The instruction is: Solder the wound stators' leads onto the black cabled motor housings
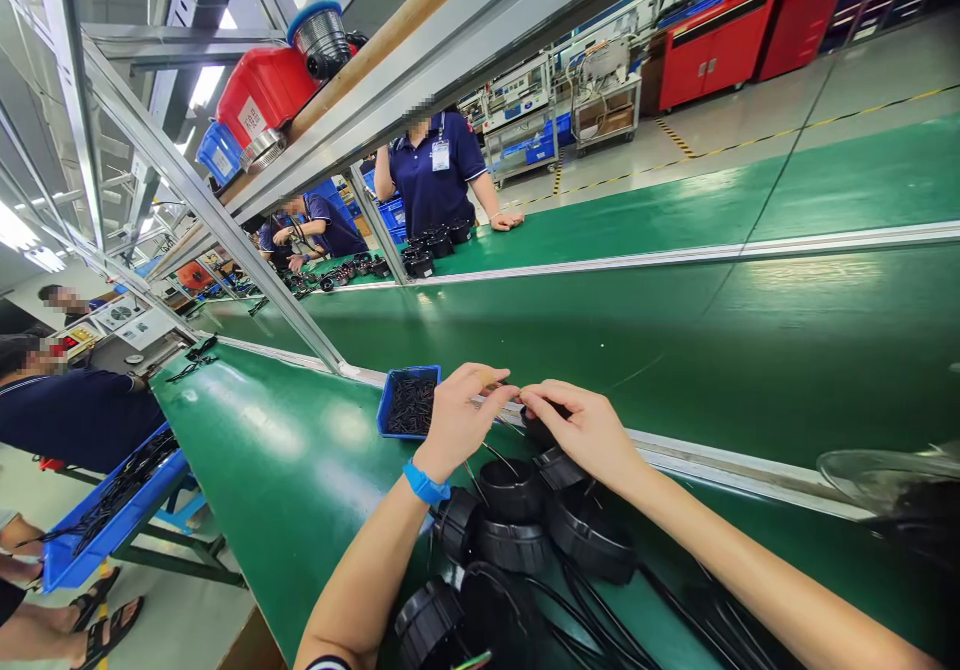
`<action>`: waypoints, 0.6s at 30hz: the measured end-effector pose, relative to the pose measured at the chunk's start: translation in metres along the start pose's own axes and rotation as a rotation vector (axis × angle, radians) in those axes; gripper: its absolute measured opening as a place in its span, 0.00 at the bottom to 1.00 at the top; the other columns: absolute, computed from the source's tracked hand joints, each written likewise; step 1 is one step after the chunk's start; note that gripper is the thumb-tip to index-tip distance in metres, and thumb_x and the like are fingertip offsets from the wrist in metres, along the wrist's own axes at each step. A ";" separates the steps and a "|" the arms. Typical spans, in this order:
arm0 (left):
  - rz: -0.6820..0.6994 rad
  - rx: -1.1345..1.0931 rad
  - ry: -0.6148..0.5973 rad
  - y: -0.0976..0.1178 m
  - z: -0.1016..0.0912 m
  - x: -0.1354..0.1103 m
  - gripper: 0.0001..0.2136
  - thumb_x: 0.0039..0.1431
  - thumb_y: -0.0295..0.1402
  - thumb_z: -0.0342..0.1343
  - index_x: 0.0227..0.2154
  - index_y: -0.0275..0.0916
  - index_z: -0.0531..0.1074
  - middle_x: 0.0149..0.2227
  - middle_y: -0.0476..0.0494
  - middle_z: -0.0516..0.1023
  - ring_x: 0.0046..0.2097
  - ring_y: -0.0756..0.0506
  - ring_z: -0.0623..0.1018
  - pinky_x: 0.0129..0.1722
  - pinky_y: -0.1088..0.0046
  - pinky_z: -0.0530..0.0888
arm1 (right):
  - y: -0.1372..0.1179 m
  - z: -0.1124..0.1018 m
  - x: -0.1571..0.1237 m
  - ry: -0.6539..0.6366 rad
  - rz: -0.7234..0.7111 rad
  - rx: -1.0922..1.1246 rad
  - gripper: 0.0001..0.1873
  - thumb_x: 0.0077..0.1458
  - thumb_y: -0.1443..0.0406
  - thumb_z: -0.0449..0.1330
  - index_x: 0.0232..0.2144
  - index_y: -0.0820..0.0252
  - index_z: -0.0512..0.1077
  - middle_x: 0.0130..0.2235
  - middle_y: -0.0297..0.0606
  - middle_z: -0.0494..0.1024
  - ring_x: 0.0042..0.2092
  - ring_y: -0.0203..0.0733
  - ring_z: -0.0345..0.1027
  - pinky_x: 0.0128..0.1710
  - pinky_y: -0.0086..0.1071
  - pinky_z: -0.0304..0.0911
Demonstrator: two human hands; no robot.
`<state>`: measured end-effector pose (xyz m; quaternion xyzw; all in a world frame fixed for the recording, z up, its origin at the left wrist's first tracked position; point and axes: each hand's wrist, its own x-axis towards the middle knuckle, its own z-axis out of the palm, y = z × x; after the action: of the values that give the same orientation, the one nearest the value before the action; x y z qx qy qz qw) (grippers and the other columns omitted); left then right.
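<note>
My left hand (463,418), with a blue band at its wrist, is closed in a pinch. Its fingertips meet those of my right hand (589,435), which is pinched too. Whatever lies between the fingers is too small to make out. Below them, several black round plastic housings (511,490) are heaped on the green bench, with thin wires rising from some of them toward my hands. Black cables (592,615) trail from the heap toward me. Just left of my left hand stands a blue bin (409,405) full of small black pieces.
A metal rail (720,465) runs behind the housings, with a green conveyor belt (750,350) beyond. A slanted metal post (277,300) carries an overhead shelf holding a red bin (262,95). Co-workers (442,175) stand across the belt and at left, near a blue tray of black cables (112,510).
</note>
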<state>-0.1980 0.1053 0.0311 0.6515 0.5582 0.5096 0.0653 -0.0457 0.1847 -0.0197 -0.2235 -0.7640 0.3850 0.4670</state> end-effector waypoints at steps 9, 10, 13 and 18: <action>-0.494 -0.442 0.006 -0.001 0.005 0.003 0.12 0.49 0.35 0.69 0.33 0.33 0.76 0.27 0.45 0.78 0.30 0.48 0.80 0.36 0.71 0.78 | 0.007 -0.002 0.002 -0.018 0.033 -0.005 0.18 0.59 0.50 0.58 0.36 0.53 0.82 0.38 0.40 0.84 0.39 0.49 0.78 0.42 0.40 0.72; -0.496 -0.444 0.021 0.001 0.005 0.003 0.11 0.49 0.33 0.68 0.33 0.33 0.76 0.27 0.45 0.78 0.30 0.49 0.79 0.36 0.72 0.78 | 0.008 -0.003 0.003 -0.033 0.052 0.002 0.17 0.57 0.51 0.60 0.38 0.53 0.82 0.40 0.40 0.84 0.40 0.50 0.79 0.44 0.41 0.73; -0.449 -0.400 0.042 0.006 0.005 0.002 0.10 0.51 0.29 0.66 0.36 0.33 0.75 0.30 0.46 0.78 0.31 0.51 0.79 0.36 0.75 0.77 | 0.009 -0.007 0.004 -0.075 0.125 0.029 0.19 0.55 0.53 0.61 0.44 0.54 0.80 0.40 0.38 0.84 0.42 0.50 0.79 0.47 0.41 0.73; -0.323 -0.206 -0.035 0.011 0.006 -0.002 0.12 0.55 0.24 0.61 0.44 0.35 0.75 0.35 0.46 0.80 0.34 0.52 0.79 0.36 0.77 0.77 | 0.004 -0.008 0.003 -0.101 0.179 0.094 0.23 0.56 0.55 0.59 0.52 0.55 0.76 0.38 0.37 0.85 0.42 0.50 0.80 0.46 0.41 0.73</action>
<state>-0.1854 0.1027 0.0344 0.5519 0.5993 0.5356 0.2224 -0.0401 0.1919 -0.0193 -0.2490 -0.7447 0.4712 0.4016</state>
